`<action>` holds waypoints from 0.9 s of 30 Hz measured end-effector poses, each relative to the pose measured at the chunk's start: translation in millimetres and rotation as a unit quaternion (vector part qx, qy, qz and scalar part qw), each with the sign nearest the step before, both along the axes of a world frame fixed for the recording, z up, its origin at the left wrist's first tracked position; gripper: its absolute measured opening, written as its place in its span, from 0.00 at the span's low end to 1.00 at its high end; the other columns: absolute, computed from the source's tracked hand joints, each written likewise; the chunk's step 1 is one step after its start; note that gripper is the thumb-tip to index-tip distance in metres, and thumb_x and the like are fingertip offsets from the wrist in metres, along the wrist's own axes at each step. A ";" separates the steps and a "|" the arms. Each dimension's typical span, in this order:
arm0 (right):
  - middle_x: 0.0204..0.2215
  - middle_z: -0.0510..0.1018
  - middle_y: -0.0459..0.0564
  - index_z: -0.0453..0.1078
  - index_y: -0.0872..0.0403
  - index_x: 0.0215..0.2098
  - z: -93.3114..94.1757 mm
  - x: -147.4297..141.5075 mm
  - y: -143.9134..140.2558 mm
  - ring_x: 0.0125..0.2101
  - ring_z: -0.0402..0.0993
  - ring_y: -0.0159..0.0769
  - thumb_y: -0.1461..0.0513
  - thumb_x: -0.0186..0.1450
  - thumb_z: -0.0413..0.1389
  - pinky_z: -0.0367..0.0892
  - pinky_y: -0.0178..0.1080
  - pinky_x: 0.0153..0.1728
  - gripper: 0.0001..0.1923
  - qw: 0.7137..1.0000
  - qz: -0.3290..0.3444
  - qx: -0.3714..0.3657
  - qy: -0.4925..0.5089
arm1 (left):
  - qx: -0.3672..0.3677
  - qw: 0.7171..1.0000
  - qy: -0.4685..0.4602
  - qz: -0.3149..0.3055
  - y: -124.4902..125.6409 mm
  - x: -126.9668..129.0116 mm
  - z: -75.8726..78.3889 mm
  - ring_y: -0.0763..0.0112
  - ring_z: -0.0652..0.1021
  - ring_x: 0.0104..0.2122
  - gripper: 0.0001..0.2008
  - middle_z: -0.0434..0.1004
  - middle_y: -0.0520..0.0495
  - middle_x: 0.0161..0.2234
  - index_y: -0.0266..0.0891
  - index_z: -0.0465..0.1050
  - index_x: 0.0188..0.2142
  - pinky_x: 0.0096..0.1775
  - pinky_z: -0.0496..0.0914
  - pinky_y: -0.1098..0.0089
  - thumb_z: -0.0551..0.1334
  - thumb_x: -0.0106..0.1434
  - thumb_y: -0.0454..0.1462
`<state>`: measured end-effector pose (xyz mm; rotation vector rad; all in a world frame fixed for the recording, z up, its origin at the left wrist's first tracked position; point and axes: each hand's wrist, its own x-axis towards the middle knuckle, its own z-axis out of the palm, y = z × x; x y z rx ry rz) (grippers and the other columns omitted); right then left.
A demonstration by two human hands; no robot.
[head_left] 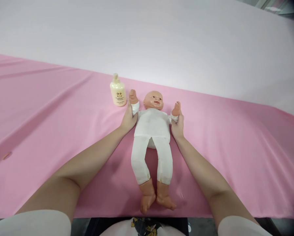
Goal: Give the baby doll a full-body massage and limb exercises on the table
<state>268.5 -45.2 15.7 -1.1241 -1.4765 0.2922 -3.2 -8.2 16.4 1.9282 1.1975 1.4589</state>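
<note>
Baby doll (151,123) lying face up on pink-clothed tabletop (218,137), feet (148,195) toward near edge; left hand (129,119) gripping one sleeved arm (135,108), right hand (178,127) other, likely steadying both sides evenly; pump bottle (118,93) upright near left hand, seemingly set within reach

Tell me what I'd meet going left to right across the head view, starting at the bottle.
Pale yellow pump bottle → left hand → baby doll's head → right hand.

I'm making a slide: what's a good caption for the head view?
Two hands hold a white-clothed doll by its arms, near a bottle.
</note>
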 end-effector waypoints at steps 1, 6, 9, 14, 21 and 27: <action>0.60 0.66 0.53 0.59 0.49 0.65 -2.5 0.3 0.6 0.62 0.59 0.42 0.67 0.61 0.47 0.54 0.54 0.66 0.33 1.000 0.002 -0.016 -0.017 | 0.011 1.000 0.025 -0.014 -0.3 0.2 0.3 0.55 0.67 0.62 0.36 0.65 0.37 0.63 0.40 0.46 0.69 0.64 0.60 0.51 0.57 0.63 0.33; 0.53 0.72 0.51 0.70 0.48 0.58 -13.8 4.2 7.1 0.56 0.65 0.41 0.71 0.57 0.46 0.56 0.53 0.64 0.32 0.996 0.026 -0.055 -0.072 | 0.018 0.989 0.141 -0.039 1.2 0.3 0.0 0.57 0.70 0.58 0.34 0.70 0.41 0.58 0.41 0.62 0.65 0.61 0.64 0.53 0.51 0.58 0.27; 0.52 0.72 0.51 0.70 0.48 0.57 -14.5 5.4 8.7 0.56 0.66 0.41 0.71 0.56 0.46 0.58 0.52 0.63 0.32 0.996 0.031 -0.050 -0.068 | 0.020 0.988 0.148 -0.035 3.2 -0.6 -1.9 0.59 0.71 0.56 0.36 0.71 0.42 0.57 0.41 0.62 0.65 0.60 0.65 0.54 0.50 0.57 0.26; 0.54 0.72 0.53 0.68 0.51 0.56 -9.9 1.5 3.6 0.57 0.65 0.41 0.69 0.57 0.48 0.57 0.52 0.63 0.29 0.997 0.034 -0.065 -0.025 | 0.026 0.989 0.135 -0.049 3.5 -0.4 -0.3 0.58 0.71 0.57 0.34 0.71 0.41 0.58 0.40 0.62 0.64 0.61 0.63 0.53 0.52 0.57 0.26; 0.48 0.73 0.54 0.62 0.54 0.51 -11.4 1.7 5.7 0.48 0.71 0.41 0.61 0.58 0.54 0.67 0.51 0.55 0.23 0.981 -0.003 -0.129 0.147 | -0.075 0.996 -0.043 0.005 8.3 0.5 -4.4 0.56 0.75 0.51 0.28 0.73 0.38 0.53 0.38 0.58 0.60 0.54 0.70 0.53 0.59 0.60 0.34; 0.64 0.59 0.57 0.48 0.50 0.63 -18.7 8.8 9.5 0.62 0.61 0.43 0.61 0.58 0.56 0.60 0.52 0.61 0.37 0.975 -0.035 -0.114 0.185 | -0.062 0.995 -0.078 0.014 20.4 -4.9 -19.0 0.56 0.72 0.56 0.33 0.67 0.35 0.58 0.39 0.49 0.65 0.56 0.69 0.53 0.59 0.62 0.36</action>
